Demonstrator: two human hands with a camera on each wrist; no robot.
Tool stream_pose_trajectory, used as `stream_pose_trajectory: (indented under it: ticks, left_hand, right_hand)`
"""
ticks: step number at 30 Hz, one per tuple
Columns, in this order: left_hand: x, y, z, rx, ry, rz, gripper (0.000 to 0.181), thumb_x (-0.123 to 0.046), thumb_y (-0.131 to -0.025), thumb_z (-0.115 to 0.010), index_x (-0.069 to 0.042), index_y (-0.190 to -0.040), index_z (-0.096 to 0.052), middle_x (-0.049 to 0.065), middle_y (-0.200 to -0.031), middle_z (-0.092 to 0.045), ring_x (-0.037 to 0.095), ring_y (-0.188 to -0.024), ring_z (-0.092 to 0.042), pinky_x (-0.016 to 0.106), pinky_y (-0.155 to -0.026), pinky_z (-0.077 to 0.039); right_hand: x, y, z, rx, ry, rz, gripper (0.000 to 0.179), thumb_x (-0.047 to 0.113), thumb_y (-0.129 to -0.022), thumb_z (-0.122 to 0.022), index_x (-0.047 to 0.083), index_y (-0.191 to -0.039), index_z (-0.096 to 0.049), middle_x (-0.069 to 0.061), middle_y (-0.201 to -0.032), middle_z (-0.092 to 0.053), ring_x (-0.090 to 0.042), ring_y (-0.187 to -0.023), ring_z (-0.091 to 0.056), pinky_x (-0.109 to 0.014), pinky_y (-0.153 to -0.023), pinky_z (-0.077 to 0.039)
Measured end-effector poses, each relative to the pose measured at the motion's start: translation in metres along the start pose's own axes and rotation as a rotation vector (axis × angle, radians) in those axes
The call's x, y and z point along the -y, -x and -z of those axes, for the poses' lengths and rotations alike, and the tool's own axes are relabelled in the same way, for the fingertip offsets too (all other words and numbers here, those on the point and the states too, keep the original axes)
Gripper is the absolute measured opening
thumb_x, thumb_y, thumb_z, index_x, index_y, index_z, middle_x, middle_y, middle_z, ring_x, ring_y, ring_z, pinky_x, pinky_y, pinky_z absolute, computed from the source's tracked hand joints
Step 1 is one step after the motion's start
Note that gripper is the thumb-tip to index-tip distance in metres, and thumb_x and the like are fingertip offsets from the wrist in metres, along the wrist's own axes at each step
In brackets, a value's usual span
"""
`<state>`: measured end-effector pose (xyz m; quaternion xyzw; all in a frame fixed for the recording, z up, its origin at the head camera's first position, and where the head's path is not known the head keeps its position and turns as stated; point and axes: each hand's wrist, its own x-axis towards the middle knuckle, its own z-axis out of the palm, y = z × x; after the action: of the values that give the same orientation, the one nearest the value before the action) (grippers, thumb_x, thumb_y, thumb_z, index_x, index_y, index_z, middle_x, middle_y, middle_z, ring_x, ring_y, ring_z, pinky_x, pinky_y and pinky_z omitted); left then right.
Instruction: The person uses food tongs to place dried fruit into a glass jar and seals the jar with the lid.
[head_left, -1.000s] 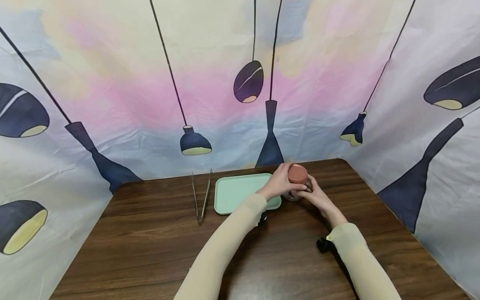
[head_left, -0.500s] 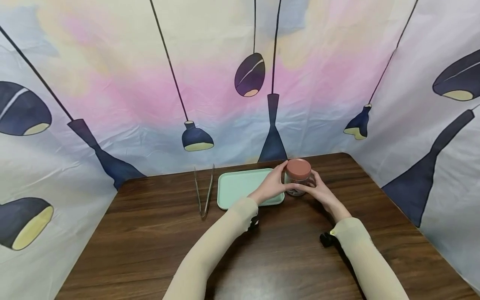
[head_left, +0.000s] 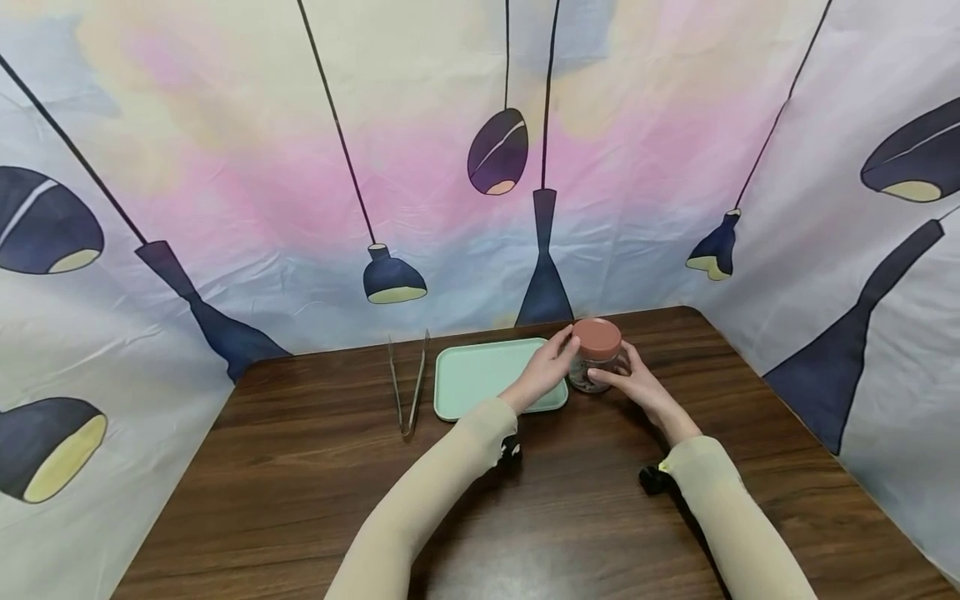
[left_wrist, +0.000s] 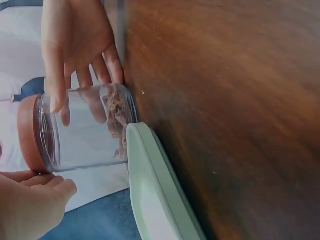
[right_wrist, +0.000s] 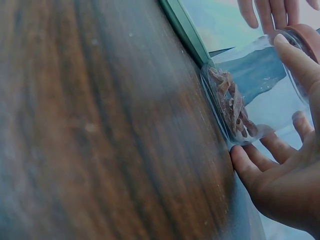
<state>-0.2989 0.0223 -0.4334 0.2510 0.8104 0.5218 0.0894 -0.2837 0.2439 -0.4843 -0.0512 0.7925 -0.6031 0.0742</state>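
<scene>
A clear jar (head_left: 587,379) with a terracotta-coloured screw lid (head_left: 597,337) stands upright on the table, beside the right end of a pale green tray (head_left: 480,375). Brown, shrivelled dried pieces (right_wrist: 231,102) lie on the jar's bottom. My right hand (head_left: 643,390) holds the jar from the right, thumb in front and fingers spread round the far side. From the left, my left hand (head_left: 543,371) has its fingertips at the lid's edge; in the left wrist view its fingers (left_wrist: 47,180) lie fairly straight against the lid's side.
Metal tongs (head_left: 407,400) lie spread on the wooden table (head_left: 300,467), left of the tray. A patterned cloth (head_left: 300,208) with printed lamps hangs behind the table's back edge and along its right side.
My left thumb has drawn back from across the jar's front to the lid's left side. The lid, earlier partly covered by the left hand, now shows whole. My right hand keeps its hold.
</scene>
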Motion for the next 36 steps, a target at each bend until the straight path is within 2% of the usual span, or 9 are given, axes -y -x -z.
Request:
stream_pose_trajectory:
  ticks: [4,8,11,14,19,22,25,30,36]
  left_hand:
    - [0.002,-0.01,0.002,0.0,0.094,0.049,0.065,-0.054,-0.109,-0.024,-0.017,-0.162,-0.024,0.002,-0.166,-0.024,0.022,-0.151,-0.024,0.045,-0.118,-0.027]
    - [0.004,-0.019,0.002,-0.006,0.127,0.088,0.065,-0.055,-0.109,-0.021,-0.018,-0.161,-0.028,0.003,-0.165,-0.025,0.023,-0.152,-0.023,0.047,-0.119,-0.025]
    - [0.006,-0.021,0.001,-0.006,0.151,0.114,0.064,-0.055,-0.109,-0.021,-0.018,-0.161,-0.028,0.004,-0.165,-0.025,0.024,-0.151,-0.023,0.049,-0.118,-0.026]
    - [0.009,-0.018,-0.001,-0.023,0.173,0.124,0.064,-0.055,-0.109,-0.022,-0.017,-0.161,-0.028,0.004,-0.165,-0.025,0.025,-0.151,-0.024,0.049,-0.118,-0.026]
    - [0.012,-0.004,-0.007,-0.099,0.195,0.126,0.063,-0.052,-0.109,-0.027,-0.016,-0.161,-0.026,0.004,-0.165,-0.025,0.024,-0.152,-0.022,0.047,-0.119,-0.024]
    - [0.007,0.007,-0.011,-0.123,0.203,0.12,0.062,-0.049,-0.11,-0.028,-0.015,-0.161,-0.026,0.004,-0.165,-0.026,0.023,-0.152,-0.021,0.046,-0.12,-0.023]
    - [0.0,0.015,-0.015,-0.118,0.225,0.119,0.06,-0.047,-0.11,-0.029,-0.013,-0.161,-0.028,0.004,-0.164,-0.028,0.023,-0.152,-0.022,0.047,-0.119,-0.023]
    - [-0.008,0.017,-0.018,-0.117,0.233,0.115,0.06,-0.047,-0.11,-0.03,-0.014,-0.16,-0.029,0.004,-0.164,-0.029,0.024,-0.151,-0.024,0.048,-0.119,-0.024]
    - [-0.008,0.011,-0.018,-0.115,0.229,0.108,0.061,-0.05,-0.11,-0.028,-0.016,-0.16,-0.029,0.004,-0.164,-0.028,0.024,-0.151,-0.023,0.047,-0.119,-0.024]
  right_hand:
    - [-0.001,-0.001,-0.003,0.001,0.008,-0.004,0.105,0.044,-0.093,-0.072,0.02,-0.163,0.003,-0.022,-0.164,-0.015,-0.046,-0.15,-0.013,-0.066,-0.113,-0.02]
    - [-0.003,0.0,-0.008,0.003,0.006,-0.005,0.104,0.044,-0.093,-0.072,0.02,-0.163,0.001,-0.021,-0.164,-0.015,-0.045,-0.15,-0.014,-0.066,-0.113,-0.021]
    - [-0.005,0.001,-0.013,0.0,0.005,-0.009,0.104,0.045,-0.092,-0.073,0.021,-0.163,-0.001,-0.02,-0.165,-0.014,-0.044,-0.15,-0.014,-0.066,-0.113,-0.021]
    - [-0.007,0.0,-0.017,0.001,0.009,-0.013,0.104,0.045,-0.092,-0.074,0.021,-0.163,-0.001,-0.021,-0.164,-0.014,-0.045,-0.15,-0.014,-0.066,-0.113,-0.022]
    - [-0.006,0.002,-0.014,0.007,0.018,-0.024,0.103,0.044,-0.092,-0.073,0.021,-0.163,-0.001,-0.021,-0.164,-0.015,-0.045,-0.15,-0.014,-0.066,-0.113,-0.021]
    - [-0.005,0.001,-0.008,0.003,0.033,-0.017,0.104,0.045,-0.093,-0.072,0.019,-0.163,0.001,-0.022,-0.164,-0.015,-0.046,-0.15,-0.014,-0.067,-0.113,-0.02]
    - [-0.003,0.0,-0.003,-0.007,0.04,-0.009,0.104,0.044,-0.093,-0.072,0.019,-0.163,0.001,-0.023,-0.164,-0.014,-0.047,-0.15,-0.013,-0.068,-0.113,-0.02]
    - [0.0,-0.001,0.001,-0.012,0.038,-0.003,0.105,0.045,-0.094,-0.071,0.02,-0.163,0.003,-0.023,-0.164,-0.014,-0.047,-0.15,-0.013,-0.068,-0.112,-0.019]
    - [-0.001,0.001,-0.001,-0.003,0.024,0.0,0.104,0.044,-0.094,-0.071,0.021,-0.163,0.003,-0.022,-0.165,-0.014,-0.046,-0.15,-0.013,-0.068,-0.113,-0.019]
